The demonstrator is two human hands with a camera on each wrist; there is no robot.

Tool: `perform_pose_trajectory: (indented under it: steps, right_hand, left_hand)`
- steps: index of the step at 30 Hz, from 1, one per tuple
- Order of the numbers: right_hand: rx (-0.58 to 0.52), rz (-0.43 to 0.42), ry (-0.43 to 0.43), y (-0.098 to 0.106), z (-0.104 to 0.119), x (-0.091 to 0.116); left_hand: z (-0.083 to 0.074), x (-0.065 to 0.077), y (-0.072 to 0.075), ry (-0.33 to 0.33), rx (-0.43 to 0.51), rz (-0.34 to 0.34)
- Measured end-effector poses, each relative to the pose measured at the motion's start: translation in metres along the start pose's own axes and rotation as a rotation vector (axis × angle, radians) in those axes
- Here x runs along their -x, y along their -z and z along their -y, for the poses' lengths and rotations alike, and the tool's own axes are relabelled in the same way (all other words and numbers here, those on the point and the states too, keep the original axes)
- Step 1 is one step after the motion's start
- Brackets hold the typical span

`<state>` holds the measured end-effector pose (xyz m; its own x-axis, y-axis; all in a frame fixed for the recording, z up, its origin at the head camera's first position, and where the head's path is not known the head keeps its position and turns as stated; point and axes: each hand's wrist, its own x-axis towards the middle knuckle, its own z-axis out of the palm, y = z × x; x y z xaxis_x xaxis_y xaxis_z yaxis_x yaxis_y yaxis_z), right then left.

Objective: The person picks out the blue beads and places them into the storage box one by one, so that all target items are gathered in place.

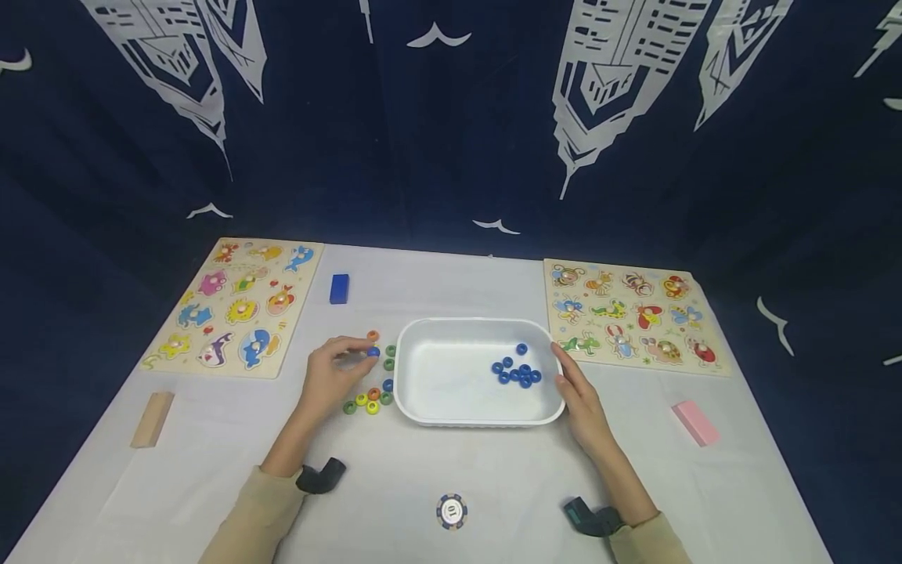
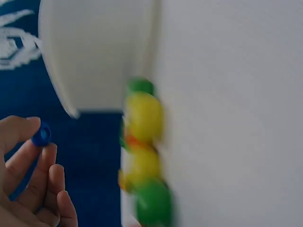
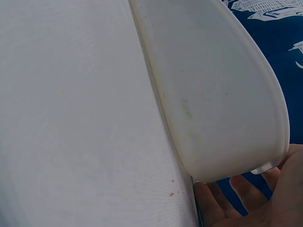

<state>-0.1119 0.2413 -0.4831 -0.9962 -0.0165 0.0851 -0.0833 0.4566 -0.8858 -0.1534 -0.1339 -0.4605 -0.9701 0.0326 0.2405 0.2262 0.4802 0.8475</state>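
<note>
My left hand (image 1: 334, 374) pinches a blue bead (image 2: 41, 134) between thumb and forefinger, above the loose beads left of the tray. Those green, yellow, orange and blue beads (image 1: 373, 407) lie on the white cloth; in the left wrist view they are blurred. A white rectangular tray (image 1: 444, 421) stands at the middle of the table, with several blue beads (image 1: 515, 375) inside, toward its right end. My right hand (image 1: 586, 407) holds the tray's right end, thumb at the rim and fingers against the outer wall. The right wrist view shows the fingers by the wall's lower edge.
Wooden picture puzzle boards lie at the back left (image 1: 232, 313) and back right (image 1: 634, 317). A blue block (image 1: 340, 289), a wooden block (image 1: 152, 420), a pink block (image 1: 695, 423) and a poker chip (image 1: 452, 511) also rest on the table. Behind hangs a dark blue curtain (image 1: 395, 141).
</note>
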Motion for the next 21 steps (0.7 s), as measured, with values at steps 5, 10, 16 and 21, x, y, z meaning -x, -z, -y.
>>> perform_pose_trajectory:
  steps: [5,10,16,21]
  right_hand:
    - [-0.011,0.015,0.003,0.002,0.011,0.002]
    - [-0.029,0.019,-0.013,0.003,0.024,0.005]
    - [-0.024,0.018,-0.023,0.004,0.035,0.008]
    - [-0.020,0.013,-0.013,0.005,0.035,0.008]
  left_hand:
    - [-0.044,-0.015,-0.017,-0.047,0.116,0.087]
    - [-0.065,-0.029,-0.058,-0.059,0.127,0.227]
    - [-0.067,-0.041,-0.106,0.025,0.106,0.372]
    - [-0.061,-0.048,-0.134,0.084,0.027,0.472]
